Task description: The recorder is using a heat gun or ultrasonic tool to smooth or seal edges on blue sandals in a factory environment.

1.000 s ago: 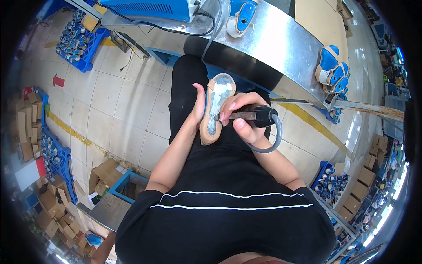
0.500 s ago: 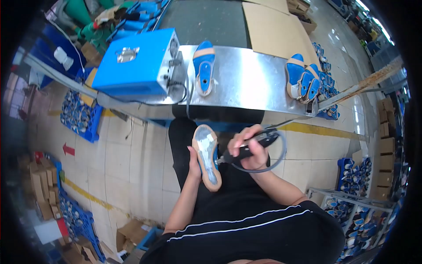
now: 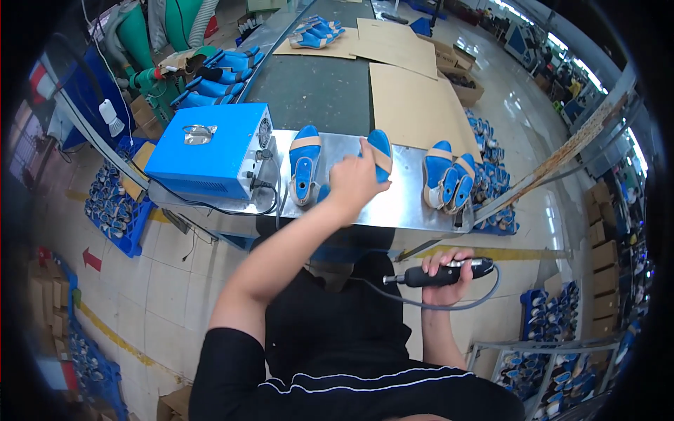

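While the right hand (image 3: 460,286) is gripping one black handheld tool (image 3: 415,278), its fingers curling around the barrel, the left hand (image 3: 354,179) is reaching over a blue sandal (image 3: 380,149). That sandal is lying on the metal tabletop (image 3: 404,203), to the right of the blue box (image 3: 210,147). The left index finger is stretching along the sandal and the thumb is spreading outward; whether they are clamping it, you cannot tell.

Four sandals are clearly showing on the tabletop: a lone sandal (image 3: 305,165) just beside the blue box, the one at the left hand, and two sandals (image 3: 439,166) standing together farthest right of the box. The sandal at the hand is showing a bright blue toe and one beige strap crossing it; the hand is hiding its heel.

Nearer the wearer than the box, the tool is pointing its silver tip left, with one grey cable (image 3: 496,284) looping from its other end. Any lettering on the box is too small to read.
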A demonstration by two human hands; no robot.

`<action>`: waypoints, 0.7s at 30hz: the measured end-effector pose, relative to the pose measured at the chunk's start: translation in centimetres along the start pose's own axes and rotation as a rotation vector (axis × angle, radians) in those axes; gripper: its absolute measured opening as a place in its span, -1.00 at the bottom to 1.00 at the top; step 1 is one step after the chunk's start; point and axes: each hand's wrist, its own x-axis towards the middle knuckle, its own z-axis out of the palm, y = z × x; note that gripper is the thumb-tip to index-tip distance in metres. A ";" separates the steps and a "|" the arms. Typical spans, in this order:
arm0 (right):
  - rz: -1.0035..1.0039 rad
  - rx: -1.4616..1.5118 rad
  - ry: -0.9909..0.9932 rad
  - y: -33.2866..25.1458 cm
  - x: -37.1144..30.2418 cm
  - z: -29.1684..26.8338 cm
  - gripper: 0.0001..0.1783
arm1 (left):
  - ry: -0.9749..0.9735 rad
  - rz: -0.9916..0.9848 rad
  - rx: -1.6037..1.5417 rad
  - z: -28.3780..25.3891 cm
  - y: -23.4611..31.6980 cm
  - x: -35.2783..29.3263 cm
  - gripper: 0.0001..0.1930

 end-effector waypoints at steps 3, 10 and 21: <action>0.020 -0.018 0.043 0.0 -1.1 -0.7 -0.71 | -0.108 -0.192 0.382 5.5 -1.8 7.5 -0.08; 0.039 -0.050 0.101 -0.8 -1.7 -2.9 -0.72 | -0.379 -0.401 0.551 11.2 -7.4 10.9 -0.69; 0.051 -0.031 0.175 -0.1 1.3 -4.0 -0.74 | -0.450 0.180 -0.449 7.9 7.9 11.4 0.05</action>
